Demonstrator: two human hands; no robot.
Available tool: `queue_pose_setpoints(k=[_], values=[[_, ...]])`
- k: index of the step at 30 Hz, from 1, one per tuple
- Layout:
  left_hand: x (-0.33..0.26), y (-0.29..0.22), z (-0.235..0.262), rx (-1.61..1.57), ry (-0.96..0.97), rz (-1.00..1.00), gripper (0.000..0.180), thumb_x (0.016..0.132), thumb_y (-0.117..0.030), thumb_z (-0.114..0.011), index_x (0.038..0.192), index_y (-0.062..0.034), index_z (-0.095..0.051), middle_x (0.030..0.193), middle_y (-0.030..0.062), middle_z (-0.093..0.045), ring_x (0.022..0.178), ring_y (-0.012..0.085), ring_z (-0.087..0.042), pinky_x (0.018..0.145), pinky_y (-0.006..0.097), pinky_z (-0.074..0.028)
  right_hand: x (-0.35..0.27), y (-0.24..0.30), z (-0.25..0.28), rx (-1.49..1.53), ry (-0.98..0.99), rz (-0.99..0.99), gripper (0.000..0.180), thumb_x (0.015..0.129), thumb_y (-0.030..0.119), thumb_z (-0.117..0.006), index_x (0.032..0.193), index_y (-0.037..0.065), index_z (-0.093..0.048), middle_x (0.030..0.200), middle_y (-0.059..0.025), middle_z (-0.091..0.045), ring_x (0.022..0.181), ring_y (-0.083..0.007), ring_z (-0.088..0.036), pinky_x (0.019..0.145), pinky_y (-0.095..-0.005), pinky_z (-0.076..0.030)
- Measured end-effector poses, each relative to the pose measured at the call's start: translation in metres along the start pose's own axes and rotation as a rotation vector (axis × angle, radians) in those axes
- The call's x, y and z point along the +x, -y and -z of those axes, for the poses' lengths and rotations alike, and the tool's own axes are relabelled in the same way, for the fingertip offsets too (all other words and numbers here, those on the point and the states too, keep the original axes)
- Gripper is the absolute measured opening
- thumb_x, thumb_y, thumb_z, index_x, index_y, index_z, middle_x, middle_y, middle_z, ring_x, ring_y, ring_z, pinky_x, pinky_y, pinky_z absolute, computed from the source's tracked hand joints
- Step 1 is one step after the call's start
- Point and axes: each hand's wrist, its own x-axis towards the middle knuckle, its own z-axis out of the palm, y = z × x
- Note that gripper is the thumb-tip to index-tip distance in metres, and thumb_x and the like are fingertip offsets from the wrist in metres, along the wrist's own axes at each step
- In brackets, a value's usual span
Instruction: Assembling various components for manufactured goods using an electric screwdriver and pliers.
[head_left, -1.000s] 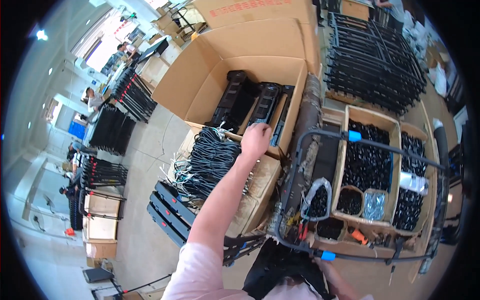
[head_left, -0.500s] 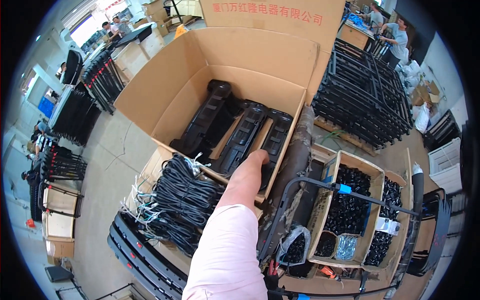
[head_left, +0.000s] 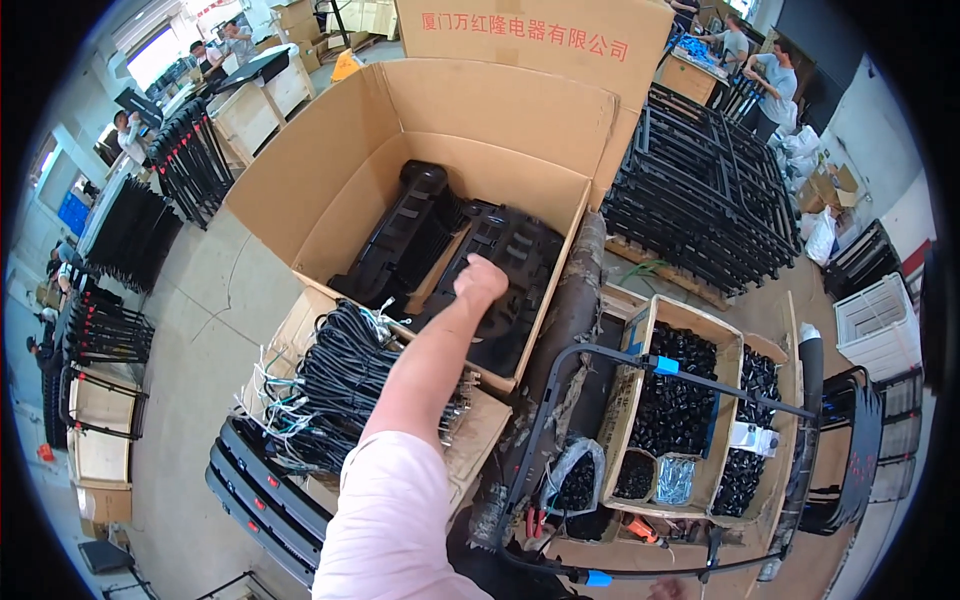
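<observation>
My left hand (head_left: 481, 281) reaches into a large open cardboard box (head_left: 500, 85), fingers curled at a black moulded plastic cover (head_left: 520, 245) on the box's right side. Its fingertips are partly hidden. A stack of similar black covers (head_left: 400, 230) lies along the left side of the box. At the lower edge, only a small part of my right hand (head_left: 667, 590) shows, near the bottom bar of a black tube frame (head_left: 535, 440) with blue tape on it. The fingers of that hand are not clear.
Bundled black cables (head_left: 340, 375) with loose wire ends lie before the box. Wooden bins of small black parts (head_left: 675, 385) stand to the right, beside a dark roll (head_left: 575, 290). Stacked black frames (head_left: 700, 190) stand behind. Several people work in the background.
My left hand has moved left and upward in the box. The narrow covers there now show as one broad black surface. Part of my right hand has come into view below.
</observation>
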Motion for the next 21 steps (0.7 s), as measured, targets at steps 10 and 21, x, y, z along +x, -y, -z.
queue_pose_setpoints(k=[10, 21], values=[[-0.202, 0.017, 0.086, -1.734, 0.896, -0.161, 0.029, 0.11, -0.035, -0.049, 0.129, -0.0164, -0.06, 0.085, 0.0061, -0.061, 0.056, 0.0138, -0.052, 0.048, 0.027, -0.046, 0.077, 0.202, -0.126, -0.105, 0.149, 0.651, 0.037, 0.101, 0.021, -0.068, 0.128, -0.004, -0.065, 0.115, -0.0101, -0.071, 0.107, -0.0146, -0.065, 0.097, -0.0315, -0.051], [-0.4, 0.107, -0.064, -0.942, 0.21, -0.681, 0.045, 0.111, -0.036, -0.048, 0.14, -0.0034, -0.06, 0.127, 0.0149, -0.068, 0.123, 0.0285, -0.062, 0.111, 0.039, -0.045, 0.054, 0.143, -0.177, 0.225, 0.706, 0.499, 0.06, 0.103, 0.037, -0.068, 0.137, -0.012, -0.054, 0.123, -0.0145, -0.068, 0.114, -0.0193, -0.063, 0.102, -0.0346, -0.048]])
